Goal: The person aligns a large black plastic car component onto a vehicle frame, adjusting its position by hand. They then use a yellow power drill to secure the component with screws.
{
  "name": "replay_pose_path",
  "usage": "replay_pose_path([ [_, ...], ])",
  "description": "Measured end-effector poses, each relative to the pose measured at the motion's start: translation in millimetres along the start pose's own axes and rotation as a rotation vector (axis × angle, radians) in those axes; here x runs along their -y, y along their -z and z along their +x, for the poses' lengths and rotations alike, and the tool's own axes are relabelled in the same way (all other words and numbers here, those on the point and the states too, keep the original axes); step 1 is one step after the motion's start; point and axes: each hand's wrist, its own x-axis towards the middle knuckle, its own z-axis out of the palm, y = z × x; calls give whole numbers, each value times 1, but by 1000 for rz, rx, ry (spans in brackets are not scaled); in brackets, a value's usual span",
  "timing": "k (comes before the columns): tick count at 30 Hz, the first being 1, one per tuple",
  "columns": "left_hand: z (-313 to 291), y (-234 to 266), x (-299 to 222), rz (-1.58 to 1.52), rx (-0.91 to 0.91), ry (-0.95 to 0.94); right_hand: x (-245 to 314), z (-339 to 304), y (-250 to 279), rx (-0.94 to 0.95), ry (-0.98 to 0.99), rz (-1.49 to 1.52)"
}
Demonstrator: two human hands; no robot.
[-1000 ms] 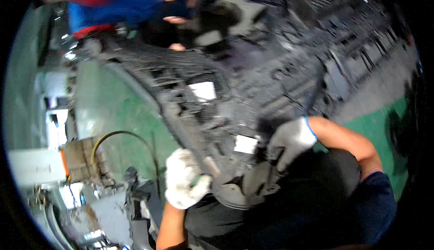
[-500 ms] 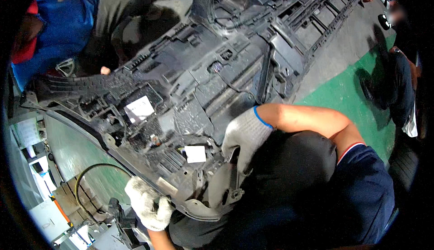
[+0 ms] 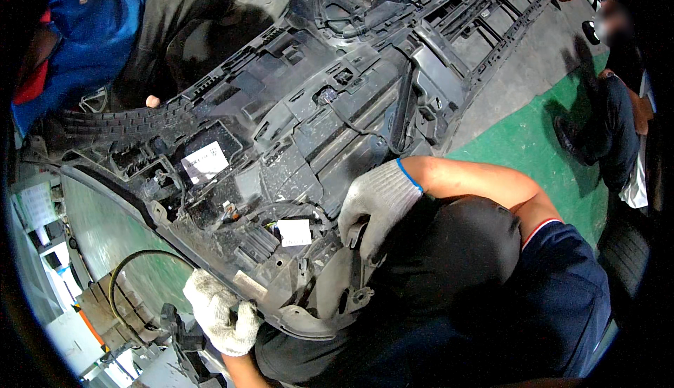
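A long dark grey car bumper (image 3: pixel 246 110), its ribbed and bracketed inner side facing up, stretches from near my knees to the far right. My left hand (image 3: pixel 222 312), in a white knit glove, has its fingers curled over the bumper's near left edge. My right hand (image 3: pixel 379 202), gloved in grey with a blue cuff, is bent down at the near end. Its thumb and fingers close on a small dark tab (image 3: pixel 357 236) there; the fingertips are partly hidden. Two white labels, one being the nearer label (image 3: pixel 294 232), stick to the bumper.
A person in blue (image 3: pixel 98 30) crouches across the bumper, a fingertip (image 3: pixel 153 101) at its far edge. Another person (image 3: pixel 611 128) is on the right beside the green floor (image 3: pixel 523 135). A curved hose (image 3: pixel 119 283) and a cardboard box (image 3: pixel 105 304) are at lower left.
The view has shifted slightly, so the bumper and my left hand sit a little further left. The dark tab shows more plainly between my right fingers. Both hands keep their places on the bumper.
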Motion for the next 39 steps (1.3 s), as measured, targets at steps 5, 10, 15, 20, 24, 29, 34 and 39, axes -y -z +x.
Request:
replay_pose_path([
  [5,5,-3,4,0,-42,-25,-2,0,-3,-23,1,19],
  [10,2,-2,6,-21,-23,-35,-2,2,0,-15,-37,-6],
  [15,5,0,6,-33,-11,-57,28,-7,20,-158,-202,-100],
  [20,11,3,4,-33,15,-66,13,-11,56,-745,-67,-556],
  [24,10,8,8,-29,55,-87,-7,9,91,-805,-261,-914],
  [29,30,16,13,-115,44,-237,13,39,107,-414,-510,-1131],
  [34,35,20,19,-188,-3,-352,38,63,132,-108,-613,-1097],
  [39,39,11,25,-279,-62,-433,23,56,147,-103,-591,-1039],
])
